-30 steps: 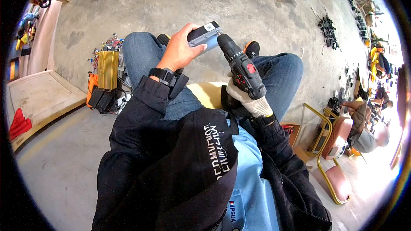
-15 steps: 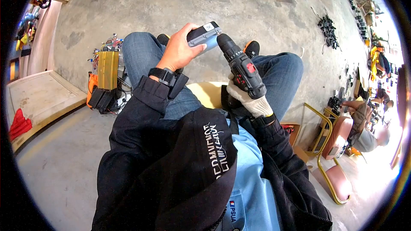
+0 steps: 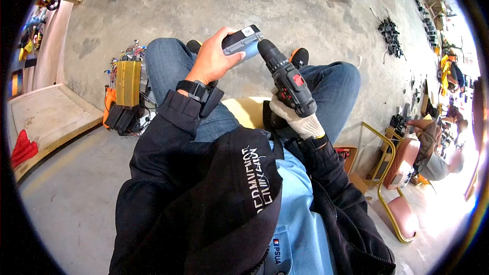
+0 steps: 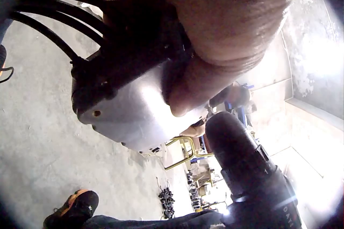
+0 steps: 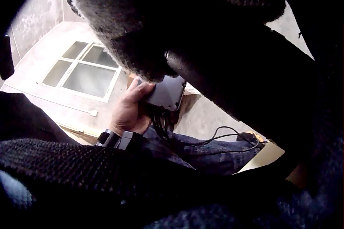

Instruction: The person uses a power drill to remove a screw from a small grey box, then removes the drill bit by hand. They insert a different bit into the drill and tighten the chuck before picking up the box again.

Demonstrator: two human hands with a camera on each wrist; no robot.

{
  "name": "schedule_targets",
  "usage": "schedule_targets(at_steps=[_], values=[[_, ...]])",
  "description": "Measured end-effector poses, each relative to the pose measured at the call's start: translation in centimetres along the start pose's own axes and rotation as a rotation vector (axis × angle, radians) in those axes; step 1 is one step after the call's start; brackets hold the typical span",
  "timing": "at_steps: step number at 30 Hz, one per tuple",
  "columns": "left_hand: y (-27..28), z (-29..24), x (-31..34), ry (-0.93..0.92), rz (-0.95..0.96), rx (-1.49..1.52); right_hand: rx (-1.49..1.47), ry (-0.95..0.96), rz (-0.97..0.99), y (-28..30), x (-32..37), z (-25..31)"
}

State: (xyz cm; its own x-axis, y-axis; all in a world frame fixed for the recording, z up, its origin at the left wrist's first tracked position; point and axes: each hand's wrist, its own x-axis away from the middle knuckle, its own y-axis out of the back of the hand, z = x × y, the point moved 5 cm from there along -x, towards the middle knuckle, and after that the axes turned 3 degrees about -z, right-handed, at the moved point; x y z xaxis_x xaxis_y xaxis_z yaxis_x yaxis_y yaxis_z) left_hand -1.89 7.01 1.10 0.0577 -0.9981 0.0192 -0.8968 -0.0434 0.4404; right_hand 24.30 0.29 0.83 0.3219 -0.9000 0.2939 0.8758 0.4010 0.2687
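My bare left hand grips a flat metal box with a dark side and a small white label, held up over the floor between my knees. In the left wrist view my thumb presses on its smooth silvery face, and black cables come out of one end. A white knitted glove covers my right hand, which grips a black cordless drill with red marks. The drill's nose points at the box's near corner, where a small screw-like piece shows at the tip. Most of the drill's handle is hidden.
Gold finned metal boxes with wires stand left of my knee. Beyond them lies a wooden panel with a red cloth. Black cables are heaped on the floor, right. A gold-framed chair and a seated person are farther right.
My hands, the box and the drill stay almost in the same place. The seated person in the right background shifts slightly.
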Motion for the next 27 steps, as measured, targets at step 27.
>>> schedule_targets(at_steps=[27], values=[[0.02, 0.00, -0.04, -0.007, 0.002, -0.014, 0.023, 0.075, -0.024, 0.05, -0.16, 0.12]])
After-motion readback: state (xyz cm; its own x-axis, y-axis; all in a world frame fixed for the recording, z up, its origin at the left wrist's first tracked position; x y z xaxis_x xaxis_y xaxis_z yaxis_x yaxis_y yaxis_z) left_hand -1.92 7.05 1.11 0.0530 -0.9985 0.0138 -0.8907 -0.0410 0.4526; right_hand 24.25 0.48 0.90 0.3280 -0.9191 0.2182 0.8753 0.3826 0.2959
